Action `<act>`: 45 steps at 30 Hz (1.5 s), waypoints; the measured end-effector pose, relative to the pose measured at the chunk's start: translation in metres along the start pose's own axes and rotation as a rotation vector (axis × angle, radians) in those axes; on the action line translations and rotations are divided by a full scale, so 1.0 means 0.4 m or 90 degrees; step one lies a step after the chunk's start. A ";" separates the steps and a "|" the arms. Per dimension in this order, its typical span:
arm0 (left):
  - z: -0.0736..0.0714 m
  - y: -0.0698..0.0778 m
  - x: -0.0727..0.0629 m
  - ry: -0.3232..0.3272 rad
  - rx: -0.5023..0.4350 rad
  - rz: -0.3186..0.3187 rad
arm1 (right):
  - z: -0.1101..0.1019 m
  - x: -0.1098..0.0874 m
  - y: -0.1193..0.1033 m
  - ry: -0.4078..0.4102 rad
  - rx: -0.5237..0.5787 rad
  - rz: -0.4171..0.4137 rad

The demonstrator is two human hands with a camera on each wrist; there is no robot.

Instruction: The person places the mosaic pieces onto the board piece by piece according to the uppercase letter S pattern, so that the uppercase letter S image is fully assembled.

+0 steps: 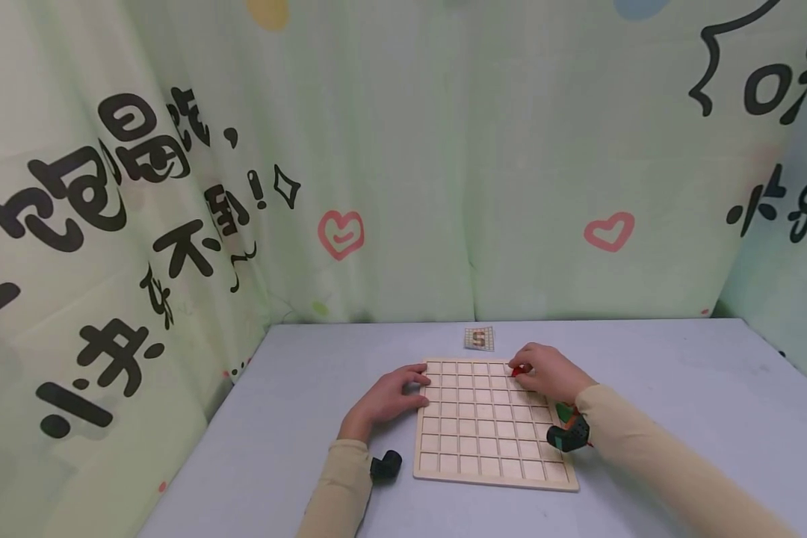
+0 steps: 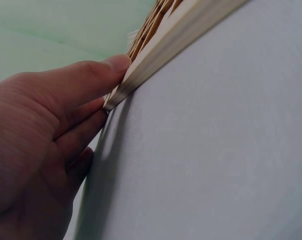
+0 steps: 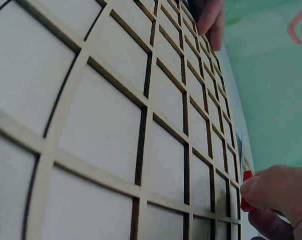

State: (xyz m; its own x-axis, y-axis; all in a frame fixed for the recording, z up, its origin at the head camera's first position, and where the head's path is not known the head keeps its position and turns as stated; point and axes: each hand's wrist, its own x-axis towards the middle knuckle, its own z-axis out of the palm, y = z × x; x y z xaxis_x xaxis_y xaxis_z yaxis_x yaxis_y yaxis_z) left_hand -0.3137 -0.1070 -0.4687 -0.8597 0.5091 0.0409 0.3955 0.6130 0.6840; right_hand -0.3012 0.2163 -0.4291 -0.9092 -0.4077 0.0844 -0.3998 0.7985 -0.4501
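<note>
A square wooden grid board lies on the table, its cells divided by raised strips. My left hand rests at its far left corner, with thumb and fingers touching the edge. In the left wrist view, the thumb of the left hand lies against the board's edge with its fingers beside it. At the far right corner, my right hand pinches a small red piece. The right wrist view shows the red piece between thumb and fingers, mostly covered by them; its shape cannot be made out.
Beyond the board lies a small printed card with a grid picture. Green and orange pieces show partly behind the right wrist at the board's right side. A printed curtain stands along the table's far edge.
</note>
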 end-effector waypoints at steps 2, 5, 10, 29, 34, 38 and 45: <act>0.001 -0.001 0.001 0.000 0.000 0.000 | 0.008 0.009 -0.008 -0.003 0.001 -0.006; 0.003 -0.004 0.002 -0.001 -0.001 -0.001 | 0.019 0.018 -0.016 -0.007 -0.010 -0.024; 0.006 -0.012 0.005 0.002 0.007 -0.004 | 0.027 0.028 -0.023 -0.016 -0.023 -0.069; 0.011 -0.015 0.008 0.003 0.009 -0.011 | 0.049 0.041 -0.024 -0.018 -0.028 -0.063; 0.008 -0.011 0.006 0.004 0.002 -0.006 | 0.051 0.044 -0.025 -0.023 -0.032 -0.074; 0.007 -0.008 0.004 0.003 -0.002 -0.006 | 0.051 0.042 -0.027 -0.026 -0.031 -0.074; 0.007 -0.006 0.004 0.003 -0.002 -0.006 | 0.051 0.038 -0.034 -0.020 -0.028 -0.056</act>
State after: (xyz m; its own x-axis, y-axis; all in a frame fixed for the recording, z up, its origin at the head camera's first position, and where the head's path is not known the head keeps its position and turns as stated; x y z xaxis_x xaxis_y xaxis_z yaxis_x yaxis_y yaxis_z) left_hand -0.3152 -0.1059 -0.4723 -0.8647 0.5008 0.0384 0.3872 0.6159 0.6862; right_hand -0.3071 0.1904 -0.4399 -0.8664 -0.4904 0.0939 -0.4836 0.7775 -0.4020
